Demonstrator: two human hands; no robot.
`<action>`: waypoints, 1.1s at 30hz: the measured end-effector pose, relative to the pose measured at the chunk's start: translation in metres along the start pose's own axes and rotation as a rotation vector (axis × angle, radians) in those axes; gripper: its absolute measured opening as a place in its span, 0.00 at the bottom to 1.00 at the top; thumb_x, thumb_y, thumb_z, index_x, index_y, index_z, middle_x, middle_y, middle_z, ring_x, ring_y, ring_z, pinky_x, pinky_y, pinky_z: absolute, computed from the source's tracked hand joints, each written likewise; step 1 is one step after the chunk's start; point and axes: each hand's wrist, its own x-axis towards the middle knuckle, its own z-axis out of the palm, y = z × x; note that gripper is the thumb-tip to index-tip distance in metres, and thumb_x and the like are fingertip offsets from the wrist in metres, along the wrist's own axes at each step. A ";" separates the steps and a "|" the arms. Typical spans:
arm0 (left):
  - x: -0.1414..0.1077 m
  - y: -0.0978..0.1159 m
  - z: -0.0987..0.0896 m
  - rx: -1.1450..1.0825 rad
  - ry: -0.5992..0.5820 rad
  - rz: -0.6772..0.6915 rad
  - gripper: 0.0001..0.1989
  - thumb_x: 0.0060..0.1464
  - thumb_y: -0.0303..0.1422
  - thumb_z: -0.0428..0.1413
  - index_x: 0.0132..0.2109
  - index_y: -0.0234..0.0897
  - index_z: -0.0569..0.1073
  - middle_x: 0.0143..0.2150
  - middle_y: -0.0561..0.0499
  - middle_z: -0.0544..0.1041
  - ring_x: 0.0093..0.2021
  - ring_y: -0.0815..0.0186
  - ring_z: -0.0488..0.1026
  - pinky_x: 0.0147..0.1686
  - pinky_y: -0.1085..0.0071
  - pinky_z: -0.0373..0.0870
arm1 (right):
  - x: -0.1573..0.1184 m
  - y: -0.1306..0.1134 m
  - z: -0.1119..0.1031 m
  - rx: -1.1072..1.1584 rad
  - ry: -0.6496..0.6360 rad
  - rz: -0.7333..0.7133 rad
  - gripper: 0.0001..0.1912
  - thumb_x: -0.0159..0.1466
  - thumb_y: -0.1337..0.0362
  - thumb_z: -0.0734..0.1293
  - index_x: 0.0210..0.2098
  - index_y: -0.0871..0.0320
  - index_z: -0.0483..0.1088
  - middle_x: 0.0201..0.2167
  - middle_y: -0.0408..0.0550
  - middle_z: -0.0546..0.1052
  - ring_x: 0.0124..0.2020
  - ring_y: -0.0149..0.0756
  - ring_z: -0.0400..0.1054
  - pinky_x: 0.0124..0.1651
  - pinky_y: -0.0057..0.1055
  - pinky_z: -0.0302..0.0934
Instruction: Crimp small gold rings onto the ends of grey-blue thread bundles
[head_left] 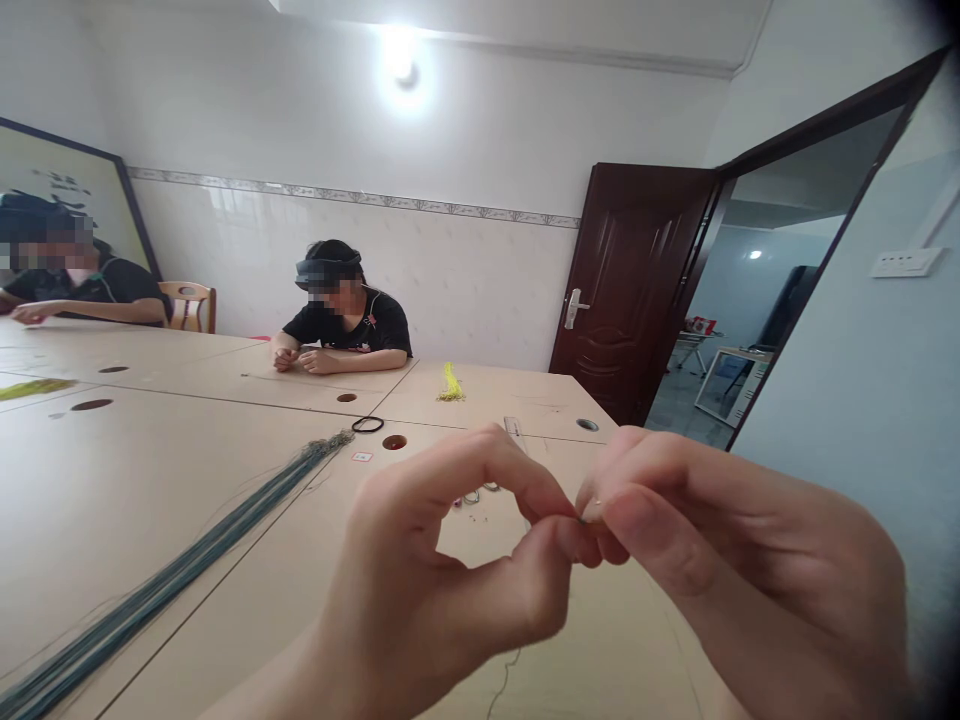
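My left hand (450, 560) is curled into a loop, thumb and forefinger tips pinched together, and my right hand (772, 560) meets it just in front of me, its thumb pressed in against bent fingers. Between the two sets of fingertips sits a tiny piece (584, 520), gripped from both sides; so little of it shows that I cannot tell what it is. Below my left hand runs a thin dark thread (507, 682), though I cannot tell if it joins the piece. Through the loop of my fingers I see small rings (471, 497) lying on the pale wooden table (300, 630), with a few tiny specks near them. To my left a long bundle of grey-blue cords (202, 560) stretches slantwise, its knotted far end just beside a black loop (367, 425). Near that are a small red-edged label (362, 457) and a round hole (394, 442) in the tabletop. Farther off lies a bunch of yellow-green strands (450, 385), with another yellowish bunch (37, 388) at the far left. Across from me sits a person in a black top (349, 325), both hands close together at the table edge; another person (112, 285) sits farther left.
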 end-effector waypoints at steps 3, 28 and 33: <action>0.000 0.000 0.000 -0.005 0.002 0.001 0.10 0.43 0.17 0.54 0.25 0.36 0.69 0.25 0.56 0.76 0.26 0.73 0.70 0.28 0.77 0.68 | 0.000 0.001 0.001 0.024 0.039 0.002 0.13 0.62 0.58 0.65 0.23 0.53 0.70 0.19 0.38 0.70 0.23 0.25 0.65 0.25 0.22 0.59; 0.000 0.001 0.000 0.023 0.015 0.013 0.09 0.43 0.17 0.54 0.25 0.36 0.70 0.24 0.57 0.74 0.25 0.72 0.69 0.27 0.75 0.66 | -0.002 -0.001 0.004 -0.066 0.066 -0.097 0.10 0.56 0.75 0.63 0.28 0.52 0.68 0.23 0.33 0.71 0.25 0.22 0.66 0.28 0.18 0.62; -0.002 -0.001 -0.001 0.051 0.019 0.001 0.09 0.44 0.19 0.55 0.26 0.38 0.70 0.24 0.58 0.73 0.26 0.72 0.70 0.28 0.75 0.66 | -0.001 0.002 0.003 -0.061 0.040 -0.201 0.13 0.55 0.79 0.62 0.30 0.54 0.68 0.25 0.35 0.71 0.27 0.22 0.66 0.29 0.20 0.62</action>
